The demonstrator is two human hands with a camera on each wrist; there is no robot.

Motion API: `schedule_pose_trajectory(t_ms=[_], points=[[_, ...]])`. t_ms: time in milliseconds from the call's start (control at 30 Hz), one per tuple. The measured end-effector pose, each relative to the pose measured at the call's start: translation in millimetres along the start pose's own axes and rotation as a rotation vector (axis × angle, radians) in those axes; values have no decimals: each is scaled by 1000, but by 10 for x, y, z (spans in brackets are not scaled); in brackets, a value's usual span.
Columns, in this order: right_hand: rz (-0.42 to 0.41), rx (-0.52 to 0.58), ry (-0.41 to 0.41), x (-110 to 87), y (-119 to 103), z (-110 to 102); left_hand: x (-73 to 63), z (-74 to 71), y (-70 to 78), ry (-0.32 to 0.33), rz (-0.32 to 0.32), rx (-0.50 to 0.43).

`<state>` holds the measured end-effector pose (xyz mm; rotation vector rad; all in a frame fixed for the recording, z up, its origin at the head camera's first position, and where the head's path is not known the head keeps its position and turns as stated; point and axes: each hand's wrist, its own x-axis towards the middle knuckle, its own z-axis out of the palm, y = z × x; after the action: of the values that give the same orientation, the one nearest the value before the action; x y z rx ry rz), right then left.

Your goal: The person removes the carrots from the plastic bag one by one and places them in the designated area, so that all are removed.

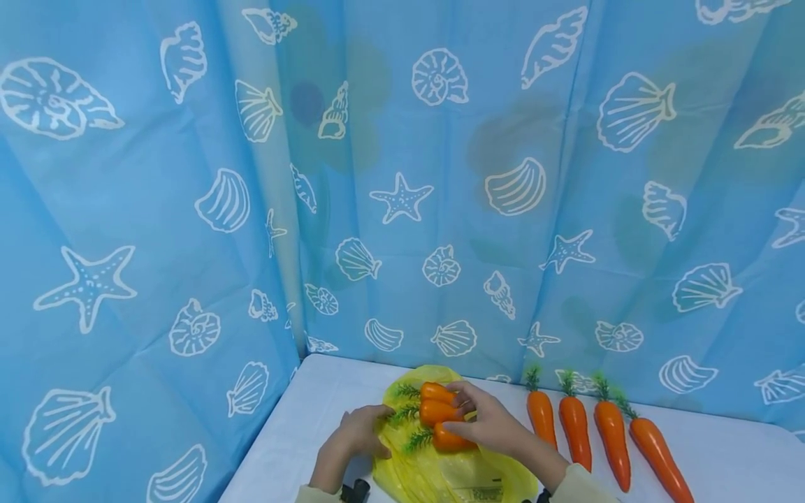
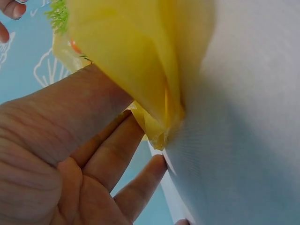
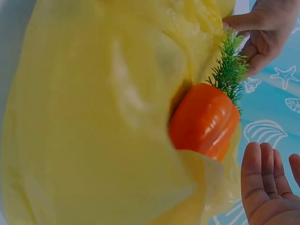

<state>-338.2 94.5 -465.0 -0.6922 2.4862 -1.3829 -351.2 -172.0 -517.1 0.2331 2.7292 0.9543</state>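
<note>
A yellow plastic bag (image 1: 402, 464) lies on the white table. Three orange carrots (image 1: 434, 413) with green leafy tops rest side by side in its mouth, their lower parts hidden by the bag. At the bag's left edge, my left hand (image 1: 361, 434) pinches the film between thumb and fingers; in the left wrist view the thumb lies over the yellow plastic (image 2: 126, 51). My right hand (image 1: 487, 419) is beside the carrots on their right. Its fingers (image 3: 267, 173) look straight and apart from the carrot (image 3: 206, 119) in the right wrist view.
Several more carrots (image 1: 610, 436) lie in a row on the white table (image 1: 327, 391) to the right, tops toward the back. A blue curtain (image 1: 402, 279) with white shell prints hangs behind and along the left side.
</note>
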Motion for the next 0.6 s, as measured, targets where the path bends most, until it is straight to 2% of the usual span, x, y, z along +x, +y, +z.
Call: schedule_pose_trajectory(t_ms=[367,600], points=[[31,25,-24,7,171,74,3,4,-1,2,5,-4],[62,20,4,-12,242,81,2,10,-10,5,-9,-16]])
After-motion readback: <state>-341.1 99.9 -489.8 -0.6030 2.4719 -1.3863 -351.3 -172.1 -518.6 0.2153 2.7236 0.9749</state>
